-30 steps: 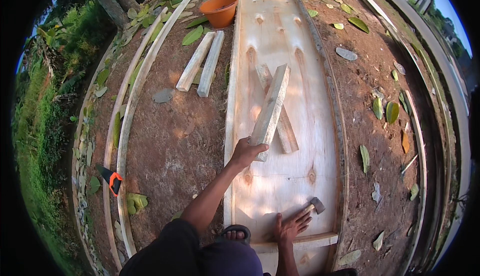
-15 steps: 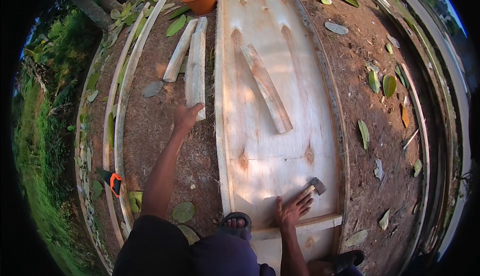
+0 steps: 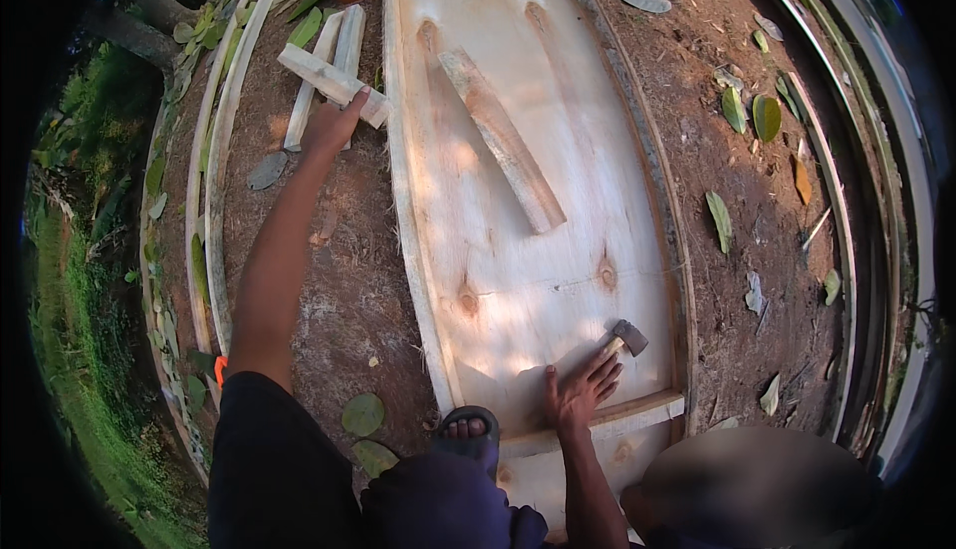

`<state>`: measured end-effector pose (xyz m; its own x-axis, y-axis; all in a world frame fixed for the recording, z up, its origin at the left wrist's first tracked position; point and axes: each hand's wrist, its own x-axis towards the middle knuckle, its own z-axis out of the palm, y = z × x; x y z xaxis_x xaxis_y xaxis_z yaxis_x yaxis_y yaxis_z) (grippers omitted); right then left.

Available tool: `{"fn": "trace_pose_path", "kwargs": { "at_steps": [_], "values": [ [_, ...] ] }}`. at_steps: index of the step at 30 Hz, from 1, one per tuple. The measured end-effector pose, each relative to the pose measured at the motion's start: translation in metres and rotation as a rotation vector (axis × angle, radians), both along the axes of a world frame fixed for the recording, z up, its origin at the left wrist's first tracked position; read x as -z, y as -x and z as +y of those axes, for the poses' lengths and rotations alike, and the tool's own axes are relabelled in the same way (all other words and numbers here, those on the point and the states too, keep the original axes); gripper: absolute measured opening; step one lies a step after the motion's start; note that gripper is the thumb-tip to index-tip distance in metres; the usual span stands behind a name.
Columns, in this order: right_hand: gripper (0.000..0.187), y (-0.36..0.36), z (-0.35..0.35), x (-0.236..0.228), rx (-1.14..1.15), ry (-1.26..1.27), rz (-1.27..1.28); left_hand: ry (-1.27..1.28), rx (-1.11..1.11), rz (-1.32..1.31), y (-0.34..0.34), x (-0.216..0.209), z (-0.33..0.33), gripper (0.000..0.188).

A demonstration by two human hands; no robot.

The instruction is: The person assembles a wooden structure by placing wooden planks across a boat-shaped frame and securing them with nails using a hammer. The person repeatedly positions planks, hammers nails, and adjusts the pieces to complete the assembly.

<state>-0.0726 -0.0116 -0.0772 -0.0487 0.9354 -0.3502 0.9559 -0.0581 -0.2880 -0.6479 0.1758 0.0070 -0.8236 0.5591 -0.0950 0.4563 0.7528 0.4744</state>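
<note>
Plywood board (image 3: 528, 320): long, edged with narrow strips; landmark for all places below.
Step in hand: judged to be one-handed handling of a carried block (image 3: 334, 82) off the board's left side.
Carried block: held crosswise, left of the board's farther part; its right end comes close to the board's left edge. Contact with that edge: cannot tell.
Left hand (image 3: 330, 129): left of the board, arm stretched out; thumb pressed along the block near its right end, grip closed around the wood. Other fingers mostly hidden; exact wrap not readable.
Paired blocks (image 3: 301, 118): two, on the soil (image 3: 344, 270) left of the board, partly covered by the carried one. Touching it or not: cannot tell.
Right hand (image 3: 579, 394): palm down on the board's near end, fingers straight and slightly apart, thumb out to the side, laid over the hammer's handle.
Hammer (image 3: 629, 338): on the board, toward its right edge; head just past the fingertips.
Slanted block (image 3: 503, 146): lies diagonally mid-board, apart from both hands.
Next move calls for: judged, a firm thumb hold, since gripping near one end may let the far end dip; also clearance from the board's edge.
</note>
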Motion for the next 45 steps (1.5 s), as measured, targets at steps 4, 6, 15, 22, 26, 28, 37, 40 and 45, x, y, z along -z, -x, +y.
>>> {"fn": "trace_pose_path", "kwargs": {
  "at_steps": [4, 6, 15, 22, 26, 28, 37, 40, 45],
  "values": [
    [0.106, -0.003, 0.002, -0.002, -0.02, -0.064, 0.028, 0.119, 0.451, 0.105, -0.083, -0.025, 0.038, 0.057],
    [0.106, 0.004, 0.0, -0.001, -0.021, -0.044, 0.049, 0.107, 0.729, 0.295, -0.102, -0.006, 0.044, 0.044],
    [0.107, 0.004, 0.002, -0.002, 0.031, 0.038, 0.019, 0.379, 1.227, 0.625, -0.172, 0.021, 0.105, 0.061],
    [0.099, 0.01, 0.0, -0.006, 0.017, -0.011, 0.059, 0.404, 1.358, 0.675, -0.157, 0.02, 0.105, 0.042],
    [0.098, 0.003, 0.0, -0.005, 0.025, -0.056, 0.057, 0.527, 1.45, 0.607, -0.208, -0.009, 0.086, 0.044],
    [0.099, 0.005, 0.001, -0.006, 0.023, -0.058, 0.07, 0.482, 1.411, 0.543, -0.221, -0.004, 0.074, 0.044],
    [0.104, 0.0, -0.001, 0.003, 0.024, -0.055, 0.043, 0.388, 1.168, 0.287, -0.227, 0.001, 0.098, 0.063],
    [0.103, 0.001, -0.001, 0.003, 0.023, -0.037, 0.054, 0.551, 1.146, 0.144, -0.222, 0.0, 0.105, 0.068],
    [0.103, 0.001, -0.001, 0.0, 0.028, -0.034, 0.058, 0.424, 1.309, 0.36, -0.228, 0.005, 0.098, 0.068]
  ]
}}
